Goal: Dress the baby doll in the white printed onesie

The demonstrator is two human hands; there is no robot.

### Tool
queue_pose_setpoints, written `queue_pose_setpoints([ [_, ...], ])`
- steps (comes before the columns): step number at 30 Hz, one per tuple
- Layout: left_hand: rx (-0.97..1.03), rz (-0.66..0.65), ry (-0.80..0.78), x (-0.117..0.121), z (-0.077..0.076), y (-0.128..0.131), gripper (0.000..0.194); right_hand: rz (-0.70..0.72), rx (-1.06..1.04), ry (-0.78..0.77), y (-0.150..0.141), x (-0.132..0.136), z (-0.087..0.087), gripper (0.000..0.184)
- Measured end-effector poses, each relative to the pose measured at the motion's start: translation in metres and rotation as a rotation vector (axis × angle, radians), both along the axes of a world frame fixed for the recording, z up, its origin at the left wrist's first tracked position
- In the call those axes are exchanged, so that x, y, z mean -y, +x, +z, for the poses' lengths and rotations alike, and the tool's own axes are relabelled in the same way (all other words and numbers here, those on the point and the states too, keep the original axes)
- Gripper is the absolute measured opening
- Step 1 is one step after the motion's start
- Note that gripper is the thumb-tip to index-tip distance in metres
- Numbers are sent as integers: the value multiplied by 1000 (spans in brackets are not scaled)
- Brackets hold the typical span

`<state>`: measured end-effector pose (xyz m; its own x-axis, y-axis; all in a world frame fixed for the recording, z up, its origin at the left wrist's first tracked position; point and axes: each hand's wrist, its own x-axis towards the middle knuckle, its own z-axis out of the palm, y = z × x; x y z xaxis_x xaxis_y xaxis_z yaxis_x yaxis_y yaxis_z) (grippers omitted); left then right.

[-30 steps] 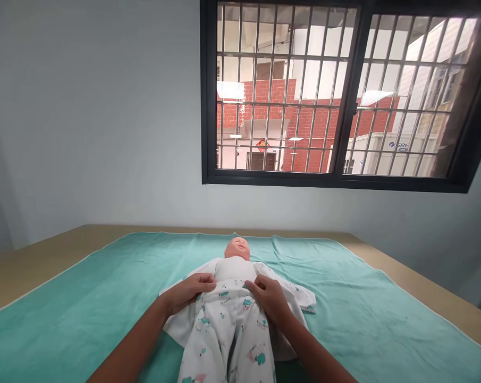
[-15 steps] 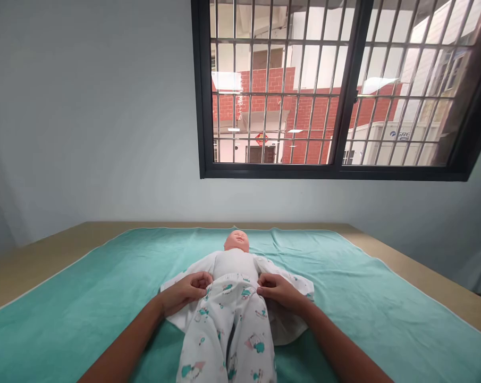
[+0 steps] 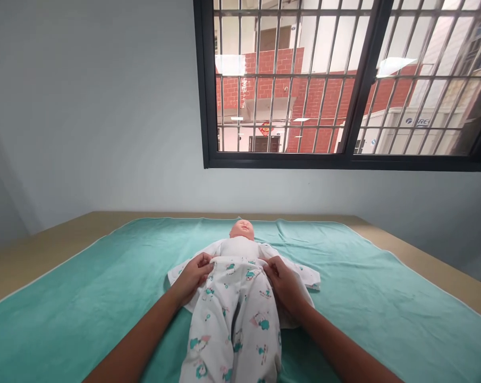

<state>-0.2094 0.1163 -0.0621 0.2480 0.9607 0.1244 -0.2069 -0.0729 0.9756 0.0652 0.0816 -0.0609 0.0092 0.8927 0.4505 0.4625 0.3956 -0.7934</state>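
Observation:
A baby doll (image 3: 241,230) lies on its back on a teal sheet (image 3: 104,276), head toward the far wall. It wears white trousers (image 3: 234,319) printed with small teal and pink figures, and a white top lies spread open under its torso. My left hand (image 3: 193,275) pinches the left side of the trousers' waistband at the doll's waist. On the other side, my right hand (image 3: 282,282) has its fingers closed on the waistband. Both forearms reach in from the bottom edge.
The sheet covers a wide tan platform (image 3: 36,250) that runs up to a pale wall. A black-framed barred window (image 3: 344,85) is set in that wall above the doll's head. Red brick buildings show beyond the bars.
Both hands have slid up the doll's body with the waistband, which now sits higher on the torso. The camera has tilted slightly downward.

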Motion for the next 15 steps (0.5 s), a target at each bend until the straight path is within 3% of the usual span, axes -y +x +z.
queue_pose_setpoints([
  [6, -255, 402, 91, -3, -1, 19, 36, -152, -16, -42, -3, -21, -16, 27],
  [8, -315, 441, 105, -2, -1, 21, 35, -149, -32, -82, -3, -23, -20, 26],
  [10, -363, 326, 56, 0, 1, 17, 34, -91, -15, -106, -1, -21, -22, 25],
  [15, -323, -178, -187, 9, 12, -5, 22, 115, 92, -172, 12, -14, -14, 30],
])
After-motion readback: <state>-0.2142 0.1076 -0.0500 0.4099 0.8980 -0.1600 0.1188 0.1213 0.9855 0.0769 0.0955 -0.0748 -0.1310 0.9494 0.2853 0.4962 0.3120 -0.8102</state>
